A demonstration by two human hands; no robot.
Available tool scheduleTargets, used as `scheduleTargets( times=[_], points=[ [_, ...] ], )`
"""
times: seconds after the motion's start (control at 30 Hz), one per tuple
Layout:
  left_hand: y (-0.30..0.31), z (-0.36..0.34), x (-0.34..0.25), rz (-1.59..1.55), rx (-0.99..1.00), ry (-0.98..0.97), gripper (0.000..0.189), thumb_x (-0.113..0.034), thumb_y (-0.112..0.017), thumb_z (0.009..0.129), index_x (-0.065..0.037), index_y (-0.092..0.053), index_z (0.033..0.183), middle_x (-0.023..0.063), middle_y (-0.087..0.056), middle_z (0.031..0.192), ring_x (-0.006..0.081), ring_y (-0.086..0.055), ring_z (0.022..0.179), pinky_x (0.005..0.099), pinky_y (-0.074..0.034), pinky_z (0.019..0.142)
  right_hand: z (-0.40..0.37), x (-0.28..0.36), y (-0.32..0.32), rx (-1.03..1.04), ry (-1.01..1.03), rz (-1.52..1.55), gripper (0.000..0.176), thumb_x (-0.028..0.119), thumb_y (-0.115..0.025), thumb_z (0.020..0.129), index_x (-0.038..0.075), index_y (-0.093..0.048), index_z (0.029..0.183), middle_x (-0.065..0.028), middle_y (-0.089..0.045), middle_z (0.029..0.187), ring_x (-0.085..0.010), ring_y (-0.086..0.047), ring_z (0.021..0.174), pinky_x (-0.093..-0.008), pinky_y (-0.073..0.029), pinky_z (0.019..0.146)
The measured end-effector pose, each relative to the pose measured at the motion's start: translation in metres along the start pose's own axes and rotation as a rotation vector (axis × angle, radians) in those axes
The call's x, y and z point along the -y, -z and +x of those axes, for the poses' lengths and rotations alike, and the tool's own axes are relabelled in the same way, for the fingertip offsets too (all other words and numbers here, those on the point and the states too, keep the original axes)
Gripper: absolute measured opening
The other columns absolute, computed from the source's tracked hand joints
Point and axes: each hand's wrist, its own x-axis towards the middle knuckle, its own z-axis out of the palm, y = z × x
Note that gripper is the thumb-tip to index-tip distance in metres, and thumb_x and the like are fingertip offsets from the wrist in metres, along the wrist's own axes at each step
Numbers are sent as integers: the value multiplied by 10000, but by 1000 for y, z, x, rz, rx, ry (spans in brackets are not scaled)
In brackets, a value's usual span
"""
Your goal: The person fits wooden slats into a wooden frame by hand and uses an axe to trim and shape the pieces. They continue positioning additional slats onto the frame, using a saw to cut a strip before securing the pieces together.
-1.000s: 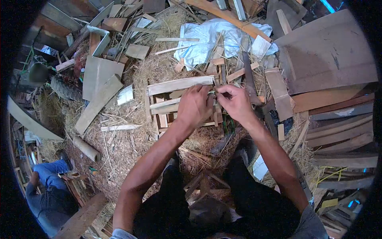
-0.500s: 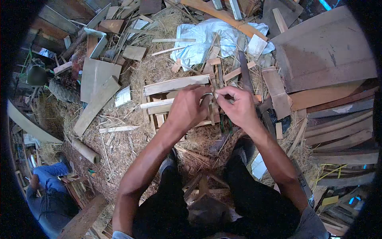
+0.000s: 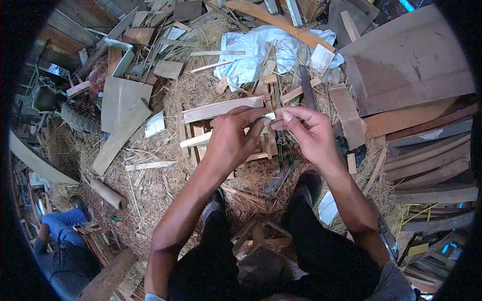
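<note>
Above a small wooden slatted frame (image 3: 223,109), my left hand (image 3: 236,133) has thumb and fingers pinched at the end of a pale strip (image 3: 270,116). Close on its right, my right hand (image 3: 307,128) is closed too, thumb against the fingers, at the strip's other side. What its fingertips hold is too small to name. The frame lies on the straw-covered ground, partly hidden by my left hand and forearm. Green-handled pliers (image 3: 286,156) lie just below my hands.
A white sack (image 3: 251,42) lies beyond the frame. Large boards (image 3: 411,60) and stacked curved slats (image 3: 432,170) are at the right. Boards (image 3: 123,103) and a short round log (image 3: 108,193) lie left. A person in blue (image 3: 65,251) sits at lower left.
My right hand has turned and shifted slightly right, with its fingers more extended. My left hand has moved a little, and more of the pliers shows.
</note>
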Motion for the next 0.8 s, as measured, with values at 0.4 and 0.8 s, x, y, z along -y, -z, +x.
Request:
scheduleTargets(
  times=[0.4,0.8],
  points=[
    [-53,9,43,422,57,-294,300,-94,-654,825,-50,-621,1120,158,-662,1027,349,-626,975,454,-491,845,-28,-178,104,-240,159,-913,313,86,-673,814,-32,-608,1096,-205,-621,1047,-384,-596,961,-415,-484,873],
    [-43,34,65,538,-141,-288,288,-84,-640,842,-52,-615,1127,136,-645,1101,333,-590,1039,427,-454,891,-29,-185,103,-118,-244,-1183,441,93,-674,805,0,-449,1172,-286,-569,1119,-460,-566,1014,-520,-454,850]
  ],
)
